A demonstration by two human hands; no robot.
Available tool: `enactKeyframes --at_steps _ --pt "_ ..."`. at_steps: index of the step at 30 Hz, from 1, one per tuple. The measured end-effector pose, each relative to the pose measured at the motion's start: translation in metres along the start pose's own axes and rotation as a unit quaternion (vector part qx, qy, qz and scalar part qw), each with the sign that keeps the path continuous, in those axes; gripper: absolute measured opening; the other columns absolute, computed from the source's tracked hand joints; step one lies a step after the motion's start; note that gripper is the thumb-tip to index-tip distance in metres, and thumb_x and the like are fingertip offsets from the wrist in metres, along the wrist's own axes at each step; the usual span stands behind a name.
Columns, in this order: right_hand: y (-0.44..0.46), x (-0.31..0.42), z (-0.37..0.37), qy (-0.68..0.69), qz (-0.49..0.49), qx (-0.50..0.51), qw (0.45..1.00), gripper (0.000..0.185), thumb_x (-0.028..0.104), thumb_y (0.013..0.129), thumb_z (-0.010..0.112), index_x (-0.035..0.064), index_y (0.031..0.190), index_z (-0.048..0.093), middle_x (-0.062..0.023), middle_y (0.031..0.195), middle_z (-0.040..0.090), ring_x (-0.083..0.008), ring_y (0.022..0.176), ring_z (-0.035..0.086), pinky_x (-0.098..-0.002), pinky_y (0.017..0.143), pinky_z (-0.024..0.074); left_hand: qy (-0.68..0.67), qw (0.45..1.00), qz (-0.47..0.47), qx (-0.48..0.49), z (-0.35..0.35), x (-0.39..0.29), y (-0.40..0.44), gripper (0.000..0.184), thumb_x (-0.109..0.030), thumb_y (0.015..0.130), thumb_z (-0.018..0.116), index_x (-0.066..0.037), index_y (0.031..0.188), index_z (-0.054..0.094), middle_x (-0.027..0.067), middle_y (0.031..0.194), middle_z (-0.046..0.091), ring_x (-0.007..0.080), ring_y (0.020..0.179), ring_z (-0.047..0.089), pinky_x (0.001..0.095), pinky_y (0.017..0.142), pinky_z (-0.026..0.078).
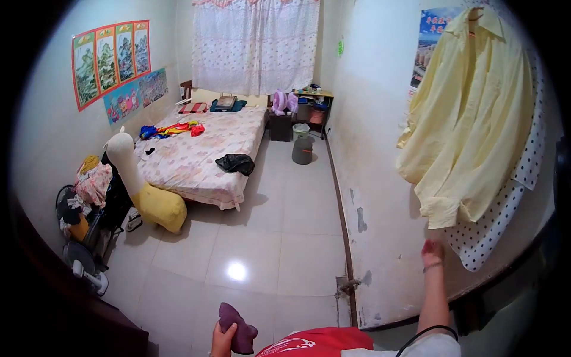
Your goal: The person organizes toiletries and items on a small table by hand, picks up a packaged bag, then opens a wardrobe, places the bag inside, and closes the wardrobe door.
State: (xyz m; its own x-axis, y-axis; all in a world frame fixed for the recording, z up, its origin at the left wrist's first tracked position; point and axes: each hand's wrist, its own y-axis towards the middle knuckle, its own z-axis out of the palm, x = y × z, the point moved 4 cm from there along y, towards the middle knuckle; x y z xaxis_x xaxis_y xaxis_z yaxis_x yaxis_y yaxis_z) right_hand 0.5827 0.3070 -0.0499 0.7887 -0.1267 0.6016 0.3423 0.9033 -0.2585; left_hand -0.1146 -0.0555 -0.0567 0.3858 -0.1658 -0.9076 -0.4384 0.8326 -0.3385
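My left hand [223,340] is at the bottom of the view, its fingers closed around a soft purple cloth [238,332]. My right arm reaches forward on the right, with a bracelet at the wrist. Close to the wall, my right hand [432,254] is just below the cuff of a long-sleeved yellow shirt [470,131]. The shirt hangs on a hanger against the right wall. Behind it is a white garment with black dots [485,241], just right of that hand. The right fingers are too small and unclear to read.
A bed [196,166] with a floral sheet stands ahead, with a black plastic bag [235,163] on it. A yellow and white plush toy [157,205] leans at its near corner. Clothes [94,183] are piled at left. A grey bin [302,152] stands on the tiled floor [250,256].
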Motion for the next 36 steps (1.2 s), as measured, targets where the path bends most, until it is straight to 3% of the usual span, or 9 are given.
enactKeyframes --at_steps 1,2,5,10,15,28,30,34,36 --pt "-0.023 -0.029 -0.004 -0.026 -0.017 -0.03 0.999 0.02 0.03 0.091 0.051 0.0111 0.089 0.059 -0.0061 0.082 0.064 -0.0224 0.076 0.063 -0.039 0.065 0.0533 0.006 1.0 -0.007 0.001 -0.001 0.002 0.008 0.037 -0.01 0.087 0.064 -0.002 0.121 0.05 0.0083 0.109 0.061 0.0192 0.098 0.06 0.0338 0.088 0.05" --pt "-0.049 -0.066 0.004 -0.097 0.072 -0.074 0.99 0.015 0.022 0.088 0.049 0.0118 0.083 0.058 -0.0052 0.075 0.063 -0.0206 0.069 0.061 -0.031 0.057 0.0471 0.014 1.0 -0.011 0.004 -0.004 -0.001 0.021 0.038 -0.01 0.087 0.065 -0.002 0.121 0.05 0.0084 0.109 0.061 0.0189 0.098 0.06 0.0337 0.088 0.05" --pt "-0.087 -0.172 0.01 -0.145 0.254 -0.076 0.953 0.013 0.018 0.087 0.05 0.0083 0.08 0.055 -0.006 0.069 0.058 -0.0223 0.067 0.056 -0.0328 0.06 0.0436 0.048 0.998 -0.011 0.026 0.026 -0.014 0.064 0.039 -0.011 0.087 0.065 -0.001 0.121 0.05 0.0082 0.109 0.061 0.0183 0.098 0.06 0.0332 0.087 0.051" --pt "-0.15 -0.281 0.1 -0.251 0.413 0.102 0.87 0.032 0.027 0.093 0.058 0.0021 0.112 0.055 -0.0146 0.105 0.062 -0.03 0.098 0.061 -0.0451 0.088 0.0503 -0.003 0.985 -0.034 0.171 0.12 -0.052 0.119 0.043 -0.016 0.088 0.068 0.002 0.123 0.05 0.008 0.111 0.061 0.0151 0.099 0.06 0.0296 0.086 0.05" --pt "-0.145 -0.321 0.216 -0.224 0.505 0.252 0.795 0.052 0.043 0.097 0.047 0.0027 0.131 0.047 -0.0114 0.13 0.055 -0.0238 0.118 0.054 -0.0424 0.104 0.0417 -0.082 0.957 -0.048 0.274 0.226 -0.111 0.173 0.05 -0.02 0.09 0.065 0.002 0.129 0.044 0.0101 0.119 0.057 0.0164 0.11 0.054 0.0323 0.097 0.043" --pt "-0.002 -0.365 0.351 -0.123 0.532 0.255 0.798 0.032 0.018 0.096 0.054 0.0018 0.123 0.05 -0.0131 0.122 0.058 -0.022 0.11 0.059 -0.0355 0.096 0.0493 0.241 0.961 0.084 0.11 0.254 -0.098 0.376 0.048 -0.018 0.09 0.065 -0.003 0.131 0.045 0.0103 0.122 0.054 0.0191 0.114 0.052 0.0315 0.09 0.049" --pt "0.021 -0.39 0.376 -0.135 0.53 0.242 0.802 0.033 0.018 0.096 0.054 0.0016 0.125 0.049 -0.013 0.122 0.058 -0.0221 0.111 0.059 -0.0358 0.098 0.0481 0.259 0.95 0.128 0.122 0.256 -0.105 0.41 0.046 -0.016 0.089 0.065 -0.004 0.13 0.048 0.0103 0.126 0.051 0.0212 0.117 0.051 0.032 0.088 0.051" --pt "0.069 -0.455 0.427 -0.2 0.497 0.256 0.805 0.035 0.018 0.097 0.053 0.0008 0.127 0.048 -0.0116 0.123 0.057 -0.02 0.113 0.056 -0.0341 0.099 0.0456 0.101 0.946 -0.035 0.307 0.281 -0.122 0.489 0.063 -0.014 0.09 0.063 -0.006 0.142 0.029 0.0161 0.137 0.041 0.0255 0.125 0.046 0.0359 0.097 0.046" --pt "0.093 -0.486 0.462 -0.198 0.488 0.29 0.799 0.035 0.02 0.098 0.05 0.0005 0.128 0.048 -0.01 0.124 0.055 -0.0175 0.115 0.053 -0.0323 0.1 0.0427 0.111 0.934 -0.023 0.338 0.301 -0.151 0.536 0.077 -0.017 0.089 0.066 -0.006 0.146 0.017 0.02 0.14 0.038 0.0275 0.127 0.044 0.0377 0.102 0.041"
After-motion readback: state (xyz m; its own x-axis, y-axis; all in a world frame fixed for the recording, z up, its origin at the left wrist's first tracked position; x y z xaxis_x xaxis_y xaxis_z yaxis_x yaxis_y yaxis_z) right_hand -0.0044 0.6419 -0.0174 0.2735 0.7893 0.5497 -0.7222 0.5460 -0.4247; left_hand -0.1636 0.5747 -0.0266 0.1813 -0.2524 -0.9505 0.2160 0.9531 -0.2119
